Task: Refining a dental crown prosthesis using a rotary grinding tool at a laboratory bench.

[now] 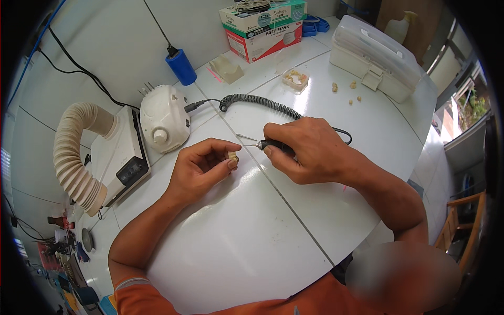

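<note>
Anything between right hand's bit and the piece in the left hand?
Only the left hand: its index fingertip lies ahead of the thin bit, just above the pale piece in the picture. Nothing else visible.

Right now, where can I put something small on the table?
The biggest free patch of white table lies between the left hand, the right hand and the orange shirt. Another lies between the right forearm and the loose cream pieces. It's crowded at left, with ribbed hose and knobbed white box, and at the back, around the stacked boxes.
</note>
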{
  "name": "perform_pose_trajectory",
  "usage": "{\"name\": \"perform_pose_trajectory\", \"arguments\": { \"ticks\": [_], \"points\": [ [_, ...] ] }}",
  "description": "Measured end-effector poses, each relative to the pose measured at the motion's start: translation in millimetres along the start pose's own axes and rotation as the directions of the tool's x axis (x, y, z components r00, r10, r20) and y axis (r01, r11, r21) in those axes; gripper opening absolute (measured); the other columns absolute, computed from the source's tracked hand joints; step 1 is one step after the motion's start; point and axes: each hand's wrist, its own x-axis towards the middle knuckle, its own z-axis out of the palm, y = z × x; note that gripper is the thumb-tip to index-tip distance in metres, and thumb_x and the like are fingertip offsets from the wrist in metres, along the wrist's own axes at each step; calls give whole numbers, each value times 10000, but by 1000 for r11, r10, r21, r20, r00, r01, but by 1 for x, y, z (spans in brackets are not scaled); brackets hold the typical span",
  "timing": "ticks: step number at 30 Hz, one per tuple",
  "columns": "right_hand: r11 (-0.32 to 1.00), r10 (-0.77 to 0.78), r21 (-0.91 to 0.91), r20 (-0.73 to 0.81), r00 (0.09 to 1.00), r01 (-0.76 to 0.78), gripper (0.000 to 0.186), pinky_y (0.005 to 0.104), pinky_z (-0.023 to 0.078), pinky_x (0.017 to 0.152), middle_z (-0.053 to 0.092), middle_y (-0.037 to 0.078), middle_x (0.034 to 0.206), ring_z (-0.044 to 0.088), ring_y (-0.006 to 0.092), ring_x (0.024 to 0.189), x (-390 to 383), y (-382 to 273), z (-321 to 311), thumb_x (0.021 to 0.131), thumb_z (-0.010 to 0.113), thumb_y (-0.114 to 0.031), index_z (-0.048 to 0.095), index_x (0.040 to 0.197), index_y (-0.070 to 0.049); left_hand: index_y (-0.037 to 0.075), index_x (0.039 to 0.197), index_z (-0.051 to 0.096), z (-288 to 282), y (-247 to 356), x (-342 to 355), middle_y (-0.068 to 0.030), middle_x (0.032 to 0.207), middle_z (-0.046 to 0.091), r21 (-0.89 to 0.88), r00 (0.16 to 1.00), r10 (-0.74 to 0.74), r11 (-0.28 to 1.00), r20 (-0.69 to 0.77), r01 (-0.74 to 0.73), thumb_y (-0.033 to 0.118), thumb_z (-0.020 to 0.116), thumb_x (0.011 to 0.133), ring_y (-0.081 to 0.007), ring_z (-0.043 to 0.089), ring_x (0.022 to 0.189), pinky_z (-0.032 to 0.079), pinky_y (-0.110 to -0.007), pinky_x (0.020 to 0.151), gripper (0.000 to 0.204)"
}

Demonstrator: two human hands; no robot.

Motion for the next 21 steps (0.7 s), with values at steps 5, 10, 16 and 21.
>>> {"name": "perform_pose_trajectory", "arguments": {
  "ticks": [5,10,16,21],
  "points": [
    [995,-96,-26,-60,994,95,202,498,531,611,686,140,697,699,376,653,-2,-7,9,1014,645,-252,640,979,-52,-21,1340,737,3,-3,-2,-34,1041,772,73,1000,20,997,2,-20,32,753,1044,-89,731,965,588,-251,861,302],
    [990,-112,-89,-42,993,108,207,482,534,599,690,127,719,692,363,642,-2,-10,19,1033,650,-265,630,1016,-60,-35,1329,743,2,-3,-3,-37,1041,780,89,1000,-11,996,-10,12,1,757,1027,-82,726,957,586,-245,871,305],
    [984,-126,-128,-27,992,121,184,456,498,519,667,105,690,647,325,547,-3,-9,20,1017,679,-243,636,1005,-65,-46,1308,754,4,0,-2,-30,1019,770,17,1000,-10,1000,-12,10,-32,755,1005,-73,716,934,580,-238,858,303],
    [982,-119,-147,-6,993,117,162,433,466,481,650,85,678,619,296,514,-1,-12,17,993,705,-220,650,998,-68,-50,1299,759,3,5,-4,-22,990,755,-5,1000,-29,1000,-2,29,-19,763,1001,-58,690,894,558,-227,806,300]
  ]
}}
